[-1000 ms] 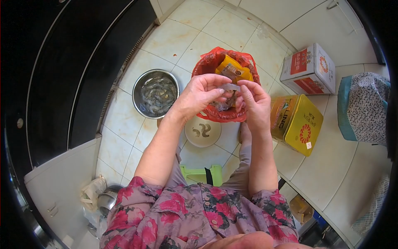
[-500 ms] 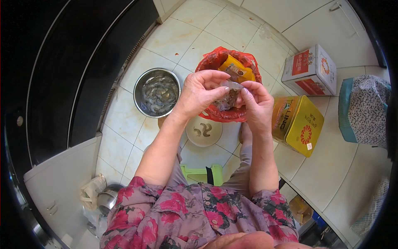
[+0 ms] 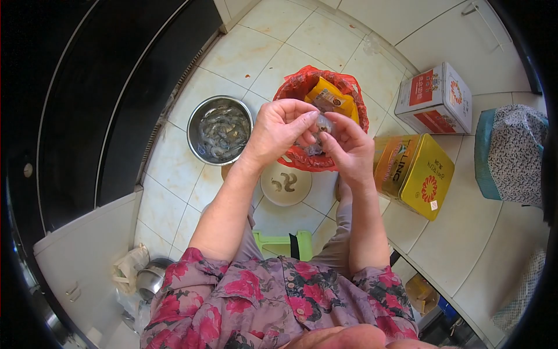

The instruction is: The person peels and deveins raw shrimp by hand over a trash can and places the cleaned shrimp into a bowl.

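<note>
A greyish, translucent shrimp (image 3: pixel 324 124) is pinched between the fingertips of both my hands. My left hand (image 3: pixel 279 129) grips it from the left with thumb and forefinger. From the other side, the thumb and forefinger of my right hand (image 3: pixel 353 154) close on it. Fingers cover part of its body. Directly below is a bin lined with a red plastic bag (image 3: pixel 290 87), with a yellow packet (image 3: pixel 329 100) and shells inside. To the left, a steel basin (image 3: pixel 190 139) contains many grey shrimp (image 3: pixel 222 134). A pale bowl (image 3: pixel 283 199) near my knees holds a few peeled shrimp (image 3: pixel 288 181).
On the right stand a yellow tin (image 3: pixel 430 174), a white-and-red carton (image 3: pixel 459 99) and a cloth-covered object (image 3: pixel 514 154). A green stool (image 3: pixel 273 239) shows between my legs. Dark cabinet fronts (image 3: pixel 87 104) line the left; pots (image 3: pixel 152 279) sit lower left.
My right hand has shifted left and slightly down, closer to my left hand. The shrimp, earlier stretched between the hands, now looks more bunched at the fingertips.
</note>
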Action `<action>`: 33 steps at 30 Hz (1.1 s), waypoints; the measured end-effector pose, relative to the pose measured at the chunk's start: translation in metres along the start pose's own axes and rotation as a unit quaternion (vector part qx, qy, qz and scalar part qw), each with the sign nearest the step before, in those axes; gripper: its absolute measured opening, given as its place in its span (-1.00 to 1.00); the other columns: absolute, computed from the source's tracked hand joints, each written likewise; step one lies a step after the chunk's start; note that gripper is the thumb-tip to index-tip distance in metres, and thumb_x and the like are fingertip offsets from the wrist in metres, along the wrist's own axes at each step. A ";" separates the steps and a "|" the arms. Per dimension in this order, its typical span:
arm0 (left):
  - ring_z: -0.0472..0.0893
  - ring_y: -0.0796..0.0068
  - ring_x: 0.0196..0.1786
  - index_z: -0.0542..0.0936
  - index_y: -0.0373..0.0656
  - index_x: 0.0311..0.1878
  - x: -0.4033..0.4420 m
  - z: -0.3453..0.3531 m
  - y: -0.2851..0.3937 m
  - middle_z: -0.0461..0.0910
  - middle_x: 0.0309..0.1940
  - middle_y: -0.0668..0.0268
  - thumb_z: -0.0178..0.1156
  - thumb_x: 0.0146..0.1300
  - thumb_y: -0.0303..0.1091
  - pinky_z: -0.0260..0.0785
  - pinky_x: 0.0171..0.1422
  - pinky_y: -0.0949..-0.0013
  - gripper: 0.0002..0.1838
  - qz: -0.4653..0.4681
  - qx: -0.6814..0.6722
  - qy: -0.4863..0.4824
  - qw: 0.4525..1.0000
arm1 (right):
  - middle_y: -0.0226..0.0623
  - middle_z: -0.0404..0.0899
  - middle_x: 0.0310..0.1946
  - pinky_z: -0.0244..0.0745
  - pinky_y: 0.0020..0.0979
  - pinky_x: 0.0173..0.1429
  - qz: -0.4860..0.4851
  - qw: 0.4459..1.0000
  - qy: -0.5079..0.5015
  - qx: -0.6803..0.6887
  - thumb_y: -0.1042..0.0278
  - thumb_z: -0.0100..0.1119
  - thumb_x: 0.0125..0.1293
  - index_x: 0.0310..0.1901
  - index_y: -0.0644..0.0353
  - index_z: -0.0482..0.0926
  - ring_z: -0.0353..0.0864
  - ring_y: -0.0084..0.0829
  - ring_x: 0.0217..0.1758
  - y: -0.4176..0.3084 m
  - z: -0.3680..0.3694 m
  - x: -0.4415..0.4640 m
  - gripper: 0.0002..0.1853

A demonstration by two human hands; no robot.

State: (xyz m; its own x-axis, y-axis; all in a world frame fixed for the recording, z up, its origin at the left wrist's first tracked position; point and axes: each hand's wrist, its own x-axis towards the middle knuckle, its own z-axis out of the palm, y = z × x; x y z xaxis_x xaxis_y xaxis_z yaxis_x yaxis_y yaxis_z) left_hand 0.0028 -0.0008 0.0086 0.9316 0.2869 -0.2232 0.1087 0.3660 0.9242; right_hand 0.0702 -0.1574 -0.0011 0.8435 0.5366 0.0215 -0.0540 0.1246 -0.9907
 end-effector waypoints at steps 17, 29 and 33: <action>0.63 0.65 -0.35 0.59 -0.24 -0.10 -0.003 -0.004 0.003 0.66 -0.31 0.35 0.26 0.27 -0.46 0.53 -0.23 0.56 -0.84 -0.029 -0.032 -0.083 0.996 | -0.30 0.57 -0.39 0.45 -0.51 -0.42 -0.177 0.942 -0.029 -0.283 0.52 0.32 0.15 -0.20 0.22 0.67 0.58 -0.50 -0.44 -0.006 -0.004 0.002 -0.84; 0.66 0.62 -0.25 0.58 -0.27 -0.15 -0.002 -0.011 0.000 0.67 -0.28 0.33 0.24 0.24 -0.54 0.55 -0.13 0.54 -0.87 -0.030 -0.036 -0.081 0.996 | -0.28 0.55 -0.42 0.48 -0.41 -0.38 -0.209 0.913 -0.012 -0.349 0.52 0.34 0.04 -0.28 0.19 0.65 0.58 -0.34 -0.44 -0.007 0.002 0.002 -0.83; 0.66 0.63 -0.27 0.59 -0.29 -0.15 -0.003 -0.010 0.003 0.67 -0.30 0.33 0.25 0.24 -0.54 0.54 -0.12 0.54 -0.87 -0.033 -0.046 -0.089 0.994 | -0.32 0.53 -0.51 0.43 -0.42 -0.43 -0.178 0.921 -0.040 -0.344 0.54 0.31 0.03 -0.35 0.22 0.62 0.54 -0.40 -0.52 -0.013 0.000 0.003 -0.89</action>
State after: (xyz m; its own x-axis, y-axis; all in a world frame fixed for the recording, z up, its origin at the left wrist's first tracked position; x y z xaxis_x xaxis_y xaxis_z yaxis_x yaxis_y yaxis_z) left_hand -0.0037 0.0084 0.0086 0.9711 0.1004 -0.2165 0.1476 0.4603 0.8754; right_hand 0.0736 -0.1572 0.0121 0.6990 0.6272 0.3435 0.5924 -0.2388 -0.7694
